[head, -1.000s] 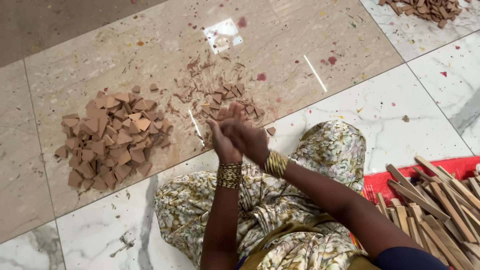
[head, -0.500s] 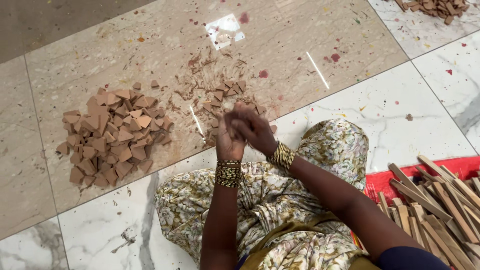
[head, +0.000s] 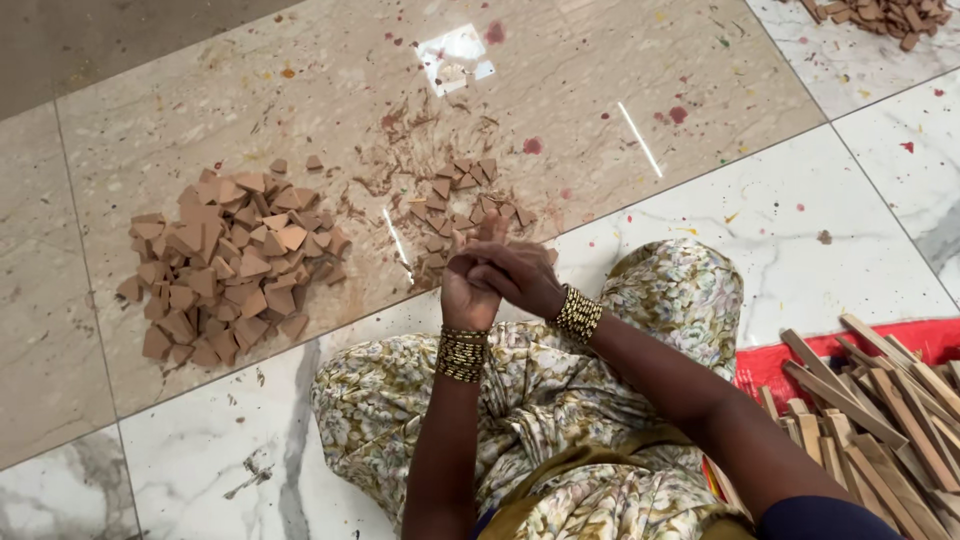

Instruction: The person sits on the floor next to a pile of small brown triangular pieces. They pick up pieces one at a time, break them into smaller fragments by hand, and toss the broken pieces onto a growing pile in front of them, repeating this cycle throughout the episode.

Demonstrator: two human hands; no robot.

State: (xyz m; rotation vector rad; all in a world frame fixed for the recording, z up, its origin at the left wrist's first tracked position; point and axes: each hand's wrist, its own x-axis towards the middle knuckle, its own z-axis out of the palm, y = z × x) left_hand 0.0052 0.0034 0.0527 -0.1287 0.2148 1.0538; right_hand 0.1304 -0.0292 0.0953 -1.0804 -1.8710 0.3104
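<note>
Both hands, left hand (head: 468, 290) and right hand (head: 520, 275), clench 1 small brown piece (head: 490, 230), snapping it above the small heap (head: 455, 215) beyond the fingers.

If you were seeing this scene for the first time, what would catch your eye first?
The two hands, left hand and right hand, are clasped together mid-frame above a lap in floral cloth, both wrists ringed with gold bangles; what they grip cannot be told. On the floor to the left lies a big heap of brown broken pieces, with a smaller scatter just beyond the hands. Wooden sticks lie on a red tray at lower right.
</note>
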